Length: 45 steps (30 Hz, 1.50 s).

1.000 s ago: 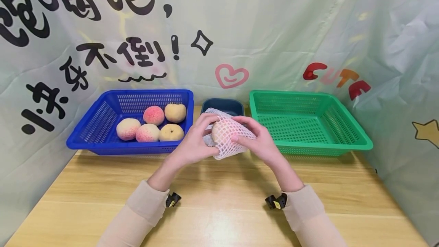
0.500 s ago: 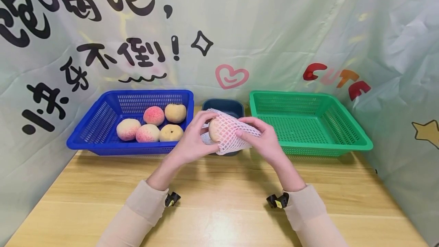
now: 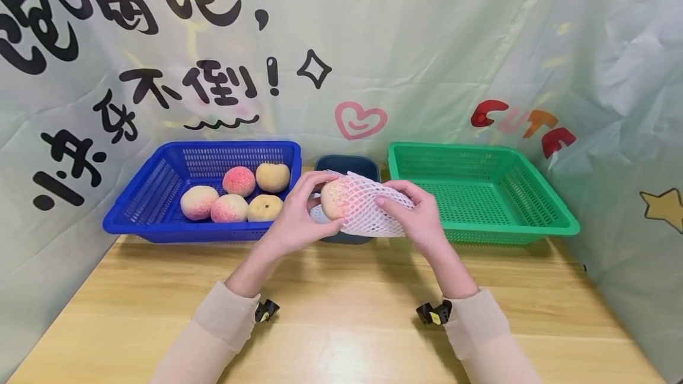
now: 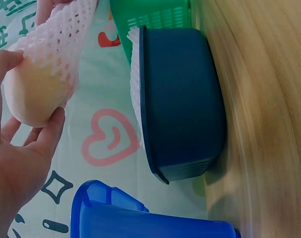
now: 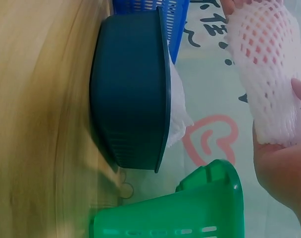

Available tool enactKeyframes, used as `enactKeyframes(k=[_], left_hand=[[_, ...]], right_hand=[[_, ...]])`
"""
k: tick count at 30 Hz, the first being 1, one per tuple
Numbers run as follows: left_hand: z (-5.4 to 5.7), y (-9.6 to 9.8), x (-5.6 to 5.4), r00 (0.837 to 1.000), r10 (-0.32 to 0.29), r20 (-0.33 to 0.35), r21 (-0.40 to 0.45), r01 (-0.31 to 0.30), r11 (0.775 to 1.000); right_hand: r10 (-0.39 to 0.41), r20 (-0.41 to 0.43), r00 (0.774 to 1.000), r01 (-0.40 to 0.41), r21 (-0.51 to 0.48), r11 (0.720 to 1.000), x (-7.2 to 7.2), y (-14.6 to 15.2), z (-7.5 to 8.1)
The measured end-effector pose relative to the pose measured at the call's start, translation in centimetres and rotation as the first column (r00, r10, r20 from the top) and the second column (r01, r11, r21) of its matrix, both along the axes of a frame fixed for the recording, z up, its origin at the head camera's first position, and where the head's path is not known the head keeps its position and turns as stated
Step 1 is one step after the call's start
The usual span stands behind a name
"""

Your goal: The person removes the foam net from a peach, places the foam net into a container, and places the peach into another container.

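A peach (image 3: 332,199) is held up over the dark blue bin, its left end bare and its right part inside a white foam net sleeve (image 3: 370,206). My left hand (image 3: 301,212) grips the peach's bare end between thumb and fingers. On the other side, my right hand (image 3: 416,215) pinches the loose end of the net. In the left wrist view the peach (image 4: 36,91) shows pale yellow below the net's edge. Through the mesh, in the right wrist view, pink peach skin shows in the sleeve (image 5: 269,49).
Several peaches lie in a blue basket (image 3: 176,230) at the left. A green basket (image 3: 480,233) stands at the right. Between them is the dark blue bin (image 3: 349,162) with more white netting in it. A printed cloth (image 3: 427,46) hangs behind the wooden table (image 3: 341,313).
The net has slid rightward along the peach, with my right hand moving right. More of the peach's left end is bare now. The left hand has shifted slightly left.
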State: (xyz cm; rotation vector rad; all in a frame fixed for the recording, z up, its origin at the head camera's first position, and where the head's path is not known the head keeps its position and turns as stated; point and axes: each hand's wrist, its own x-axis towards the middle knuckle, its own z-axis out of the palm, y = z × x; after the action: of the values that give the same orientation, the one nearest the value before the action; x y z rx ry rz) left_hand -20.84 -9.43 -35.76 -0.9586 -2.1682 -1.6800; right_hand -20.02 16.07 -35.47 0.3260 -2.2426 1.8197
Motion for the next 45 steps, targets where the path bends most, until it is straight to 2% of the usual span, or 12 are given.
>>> enactKeyframes(k=[4,10,13,16,18,20,23,26,30,32,39,45], left_hand=[[0.1,-0.6,0.1,0.999,0.046,-0.022,0.028,-0.045,0.999],[0.6,-2.0,-0.1,0.989,0.118,-0.086,0.115,-0.108,0.987],[0.8,-3.2,-0.5,0.981,0.142,-0.129,0.156,-0.121,0.980],[1.1,-4.8,-0.9,0.973,0.178,-0.145,0.195,-0.149,0.970],[1.3,-6.2,-1.0,0.964,0.229,-0.133,0.205,-0.200,0.958],[1.5,-7.6,-0.9,0.956,0.281,-0.088,0.197,-0.259,0.945],[1.7,-10.0,-1.1,0.927,0.370,-0.057,0.148,-0.359,0.922],[1.7,-12.3,-1.3,0.889,0.452,-0.074,0.065,-0.448,0.892],[1.5,-15.5,-1.7,0.822,0.554,-0.133,-0.069,-0.565,0.822],[1.4,-17.0,-1.9,0.800,0.581,-0.150,-0.113,-0.598,0.794],[1.1,-21.5,-2.9,0.751,0.640,-0.164,-0.250,-0.659,0.709],[0.8,-24.4,-4.2,0.720,0.686,-0.103,-0.391,-0.664,0.637]], right_hand=[[-0.034,-0.004,0.999,0.033,-0.121,0.992,-0.1,-0.2,0.0],[-0.157,-0.073,0.985,0.125,-0.324,0.938,-0.4,-1.1,0.5],[-0.195,-0.058,0.979,0.165,-0.338,0.927,-1.1,-1.4,1.3],[-0.194,-0.008,0.981,0.183,-0.305,0.935,-2.1,-1.7,2.3],[-0.180,0.023,0.983,0.179,-0.277,0.944,-3.0,-2.0,2.7],[-0.162,0.048,0.986,0.169,-0.251,0.953,-4.0,-2.4,3.1],[-0.133,0.069,0.989,0.145,-0.223,0.964,-5.5,-3.1,3.3],[-0.120,0.092,0.989,0.135,-0.193,0.972,-6.9,-4.0,3.5],[-0.102,0.160,0.982,0.125,-0.140,0.982,-8.8,-5.2,3.9],[-0.094,0.217,0.972,0.117,-0.099,0.988,-9.9,-5.6,4.0],[-0.094,0.384,0.918,0.091,0.027,0.996,-13.4,-5.6,3.0],[-0.080,0.418,0.905,0.036,0.112,0.993,-15.3,-4.9,1.3]])
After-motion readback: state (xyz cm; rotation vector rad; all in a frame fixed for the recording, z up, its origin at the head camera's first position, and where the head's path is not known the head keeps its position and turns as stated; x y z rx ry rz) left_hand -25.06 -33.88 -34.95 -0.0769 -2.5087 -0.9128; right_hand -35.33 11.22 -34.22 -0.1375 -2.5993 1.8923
